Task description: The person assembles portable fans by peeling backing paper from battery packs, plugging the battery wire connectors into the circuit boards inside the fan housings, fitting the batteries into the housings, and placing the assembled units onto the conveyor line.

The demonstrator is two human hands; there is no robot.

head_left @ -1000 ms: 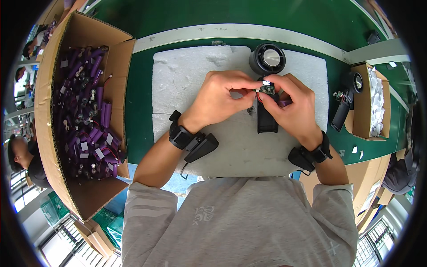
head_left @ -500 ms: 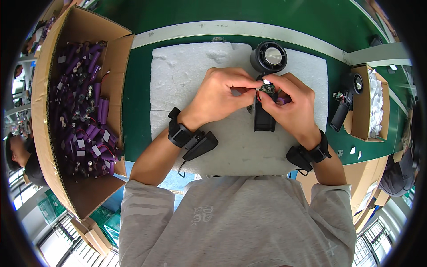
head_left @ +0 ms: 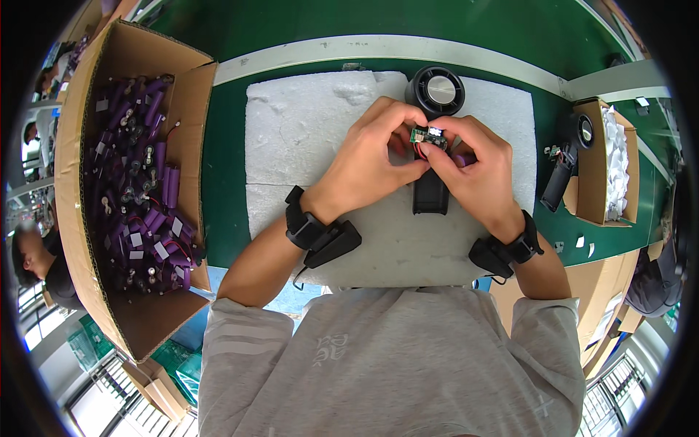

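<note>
A small green circuit board (head_left: 428,137) with a white connector and red and black wires is between my two hands. My left hand (head_left: 364,156) curls round the board's left side, its index fingertip at the upper edge and its thumb lower down by the wires. My right hand (head_left: 479,164) pinches the board from the right with thumb and index finger. A purple battery cell (head_left: 464,158) shows partly under the right fingers. Below lies a black handheld fan with a round head (head_left: 440,92) and an opened handle (head_left: 431,195), partly covered by my hands.
White foam sheet (head_left: 291,146) lies under the work. At left stands a cardboard box (head_left: 191,146) of purple battery cells with wires. To the right are another black fan (head_left: 559,175) and a small box (head_left: 595,175) of white pieces. People sit beyond both sides.
My left fingers have moved from a pinch at the board's left edge to a wider hold, index higher and thumb lower. More of the board and its red wires now shows.
</note>
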